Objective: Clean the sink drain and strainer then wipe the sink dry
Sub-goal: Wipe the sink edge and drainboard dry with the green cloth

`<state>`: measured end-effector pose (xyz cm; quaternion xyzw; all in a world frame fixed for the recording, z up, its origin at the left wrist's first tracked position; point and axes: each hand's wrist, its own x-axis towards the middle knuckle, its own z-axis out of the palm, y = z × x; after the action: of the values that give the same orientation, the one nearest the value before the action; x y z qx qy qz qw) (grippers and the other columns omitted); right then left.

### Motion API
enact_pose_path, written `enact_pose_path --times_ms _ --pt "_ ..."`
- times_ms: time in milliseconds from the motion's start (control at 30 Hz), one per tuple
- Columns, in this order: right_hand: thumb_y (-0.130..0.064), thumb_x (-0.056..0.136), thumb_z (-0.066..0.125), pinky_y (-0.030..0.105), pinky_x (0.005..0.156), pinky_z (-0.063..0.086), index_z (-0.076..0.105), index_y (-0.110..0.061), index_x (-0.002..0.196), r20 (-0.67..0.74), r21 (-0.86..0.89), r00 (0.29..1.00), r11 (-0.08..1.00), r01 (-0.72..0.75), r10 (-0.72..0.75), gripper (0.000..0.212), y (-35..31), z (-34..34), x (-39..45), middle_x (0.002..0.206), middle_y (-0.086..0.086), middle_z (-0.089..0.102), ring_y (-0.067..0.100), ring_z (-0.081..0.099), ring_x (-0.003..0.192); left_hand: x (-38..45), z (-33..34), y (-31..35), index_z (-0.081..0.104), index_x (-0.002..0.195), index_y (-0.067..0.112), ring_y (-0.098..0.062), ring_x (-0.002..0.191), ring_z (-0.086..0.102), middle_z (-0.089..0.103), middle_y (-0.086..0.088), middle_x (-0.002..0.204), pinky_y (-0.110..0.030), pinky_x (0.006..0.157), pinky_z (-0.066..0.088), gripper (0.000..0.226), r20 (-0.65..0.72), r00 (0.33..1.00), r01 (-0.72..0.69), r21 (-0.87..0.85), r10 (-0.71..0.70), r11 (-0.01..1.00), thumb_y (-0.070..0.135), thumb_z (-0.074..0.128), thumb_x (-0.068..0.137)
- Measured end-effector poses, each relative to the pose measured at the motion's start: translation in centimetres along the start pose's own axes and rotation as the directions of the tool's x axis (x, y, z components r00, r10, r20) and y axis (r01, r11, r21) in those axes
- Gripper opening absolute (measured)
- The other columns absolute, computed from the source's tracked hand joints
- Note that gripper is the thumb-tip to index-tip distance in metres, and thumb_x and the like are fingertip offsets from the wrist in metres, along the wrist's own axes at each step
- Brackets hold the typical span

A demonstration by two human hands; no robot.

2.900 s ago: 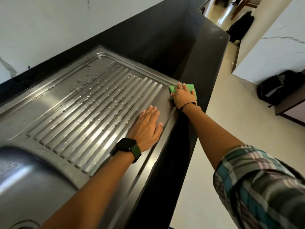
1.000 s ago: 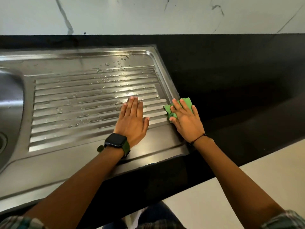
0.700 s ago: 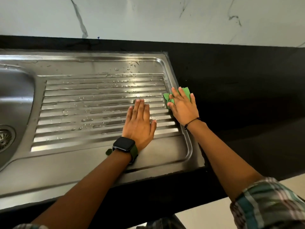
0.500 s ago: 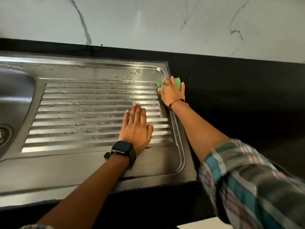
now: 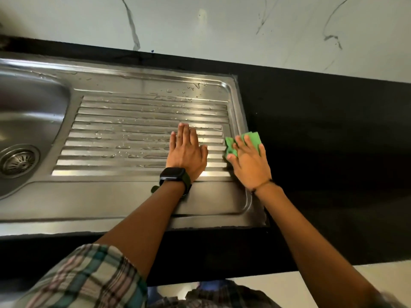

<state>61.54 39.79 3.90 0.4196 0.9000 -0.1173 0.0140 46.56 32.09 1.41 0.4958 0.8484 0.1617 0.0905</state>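
Pressing flat, our right hand (image 5: 250, 164) holds the small green cloth (image 5: 244, 144) down on the right rim of the shiny steel sink (image 5: 111, 196). Our left hand (image 5: 186, 152) lies flat, fingers straight, on its wet ridges beside it.

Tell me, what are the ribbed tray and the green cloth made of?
The ribbed tray looks like shiny steel: silvery, with bright glints and water beads on top. The green cloth under the right hand seems soft fabric or sponge cloth; it bunches into folds.

My home kitchen: a stainless steel sink (image 5: 33, 112) with ribbed drainboard (image 5: 142, 138), set in black countertop (image 5: 322, 134) beneath a marble-look wall (image 5: 222, 30).
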Motion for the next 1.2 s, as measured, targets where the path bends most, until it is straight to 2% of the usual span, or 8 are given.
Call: enact_pose_path --times_ms 100,233,467,667,933,1033,1200 --pt "-0.040 0.097 0.024 0.040 0.116 -0.005 0.020 -0.018 0.146 0.003 -0.064 1.000 0.998 -0.002 0.002 0.053 -0.1 1.1 -3.9 0.158 -0.005 0.007 0.014 -0.005 0.145 0.1 0.1 0.0 0.008 0.145 0.004 -0.027 0.145 -0.002 0.005 -0.016 0.156 -0.039 0.114 -0.007 0.063 -0.014 1.000 -0.006 0.011 0.006 1.000 0.040 0.023 0.095" --pt "-0.038 0.098 0.026 0.039 0.116 -0.005 0.018 -0.019 0.146 -0.012 -0.145 1.000 0.989 0.011 -0.013 0.052 0.3 1.3 -2.4 0.158 -0.004 0.006 0.014 -0.006 0.145 0.0 0.3 0.1 0.008 0.145 0.004 -0.026 0.145 -0.004 0.003 -0.016 0.156 -0.041 0.115 -0.006 0.063 -0.014 1.000 -0.014 0.034 0.015 0.999 0.040 0.022 0.095" --pt "-0.031 0.098 0.028 0.044 0.117 0.003 0.036 -0.013 0.139 -0.060 -0.097 0.997 0.994 0.045 -0.051 0.046 1.3 0.3 5.4 0.156 -0.002 0.018 0.016 0.004 0.146 0.2 0.4 0.0 0.005 0.146 0.006 -0.025 0.145 -0.008 -0.002 -0.014 0.156 -0.041 0.115 -0.010 0.063 -0.004 1.000 -0.005 0.036 0.006 0.999 0.040 0.020 0.095" --pt "-0.029 0.098 0.030 0.046 0.117 0.006 0.045 -0.011 0.133 -0.071 -0.087 0.996 0.995 0.046 -0.053 0.042 1.5 -0.8 14.0 0.154 -0.001 0.023 0.017 0.010 0.145 0.3 0.3 -0.1 0.004 0.146 0.007 -0.024 0.144 -0.011 -0.004 -0.014 0.156 -0.038 0.112 -0.014 0.064 -0.004 1.000 -0.001 0.051 0.001 0.999 0.042 0.018 0.095" --pt "-0.029 0.098 0.031 0.051 0.116 0.010 0.036 -0.009 0.138 -0.007 -0.152 0.995 0.984 0.094 -0.096 0.046 1.3 -2.6 22.4 0.156 0.001 0.018 0.020 0.010 0.144 0.5 0.5 -0.1 0.001 0.145 0.007 -0.023 0.144 -0.013 -0.005 -0.013 0.156 -0.037 0.111 -0.016 0.066 -0.010 0.999 0.031 0.080 -0.031 0.996 0.045 0.016 0.094" --pt "-0.028 0.098 0.030 0.050 0.116 0.010 0.030 -0.009 0.141 0.018 -0.162 0.993 0.980 0.115 -0.114 0.047 1.1 -3.1 22.8 0.157 0.002 0.014 0.020 0.009 0.145 0.4 0.4 0.0 0.003 0.146 0.007 -0.023 0.144 -0.010 -0.001 -0.013 0.157 -0.036 0.110 -0.015 0.066 -0.016 0.999 0.034 0.080 -0.033 0.996 0.045 0.018 0.094" --pt "-0.029 0.099 0.030 0.042 0.114 0.014 0.030 -0.006 0.140 0.016 -0.072 0.997 0.994 0.080 -0.079 0.048 0.2 -3.2 19.7 0.152 0.011 0.024 0.023 0.019 0.141 0.1 -0.1 0.2 0.009 0.145 0.005 -0.025 0.145 -0.002 0.006 -0.015 0.156 -0.036 0.113 -0.011 0.063 -0.040 0.999 0.026 0.048 -0.024 0.999 0.040 0.022 0.095"
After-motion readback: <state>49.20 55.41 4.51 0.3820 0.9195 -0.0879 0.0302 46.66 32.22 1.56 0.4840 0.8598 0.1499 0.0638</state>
